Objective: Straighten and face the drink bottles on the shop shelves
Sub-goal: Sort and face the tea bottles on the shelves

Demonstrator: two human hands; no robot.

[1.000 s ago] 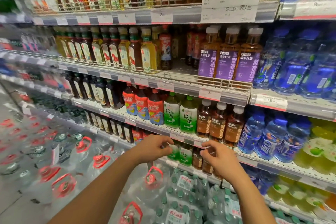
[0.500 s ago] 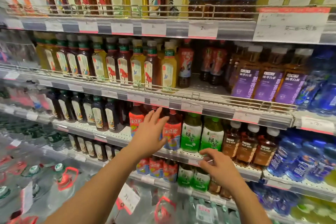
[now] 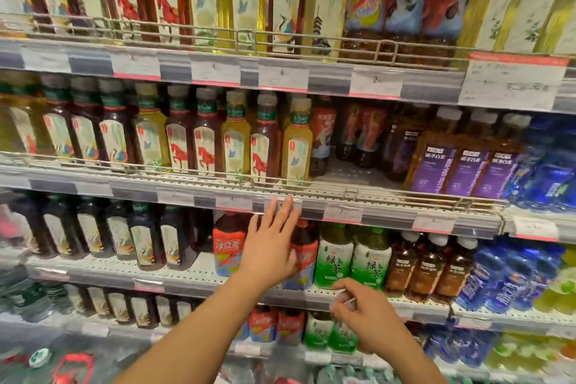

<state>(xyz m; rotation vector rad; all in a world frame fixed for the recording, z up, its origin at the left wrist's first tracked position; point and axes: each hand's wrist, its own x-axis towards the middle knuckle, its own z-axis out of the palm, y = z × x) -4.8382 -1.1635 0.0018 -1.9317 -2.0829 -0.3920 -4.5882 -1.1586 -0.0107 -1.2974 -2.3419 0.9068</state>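
Observation:
Rows of drink bottles fill the shop shelves. My left hand is raised with straight fingers in front of the red-labelled tea bottles, its fingertips at the price rail above them; it holds nothing. My right hand hovers lower, fingers loosely curled, before the edge of the shelf under the green tea bottles. Whether it pinches something I cannot make out. Brown tea bottles stand to the right of the green ones.
Yellow and dark tea bottles line the shelf above, with a gap behind the rail around. Purple-labelled bottles and blue water bottles stand on the right. Large water jugs with red handles sit at the bottom left.
The view has tilted up and moved closer to the shelves. My left hand rose from the lower shelf to the red-labelled bottles and the rail above. My right hand stayed low by the green tea.

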